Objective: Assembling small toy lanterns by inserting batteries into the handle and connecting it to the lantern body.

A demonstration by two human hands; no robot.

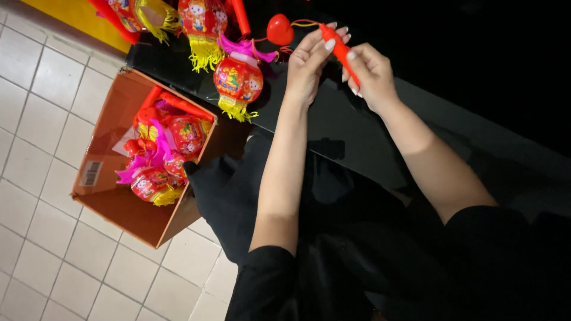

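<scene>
My left hand [309, 62] and my right hand [370, 71] both grip a thin red plastic stick [341, 52] above a black table [333, 131]. The left fingers pinch the stick's upper end, the right hand wraps its lower part. A thin cord runs from the stick's tip to a red heart-shaped piece [279, 30] lying just left of my left hand. A red toy lantern [238, 80] with a pink top and yellow fringe lies on the table to the left of my left wrist.
More red lanterns with yellow tassels [202, 24] lie along the table's far left end. An open cardboard box [113, 196] on the white tiled floor [41, 119] holds several lanterns and red sticks. My black clothing fills the lower middle.
</scene>
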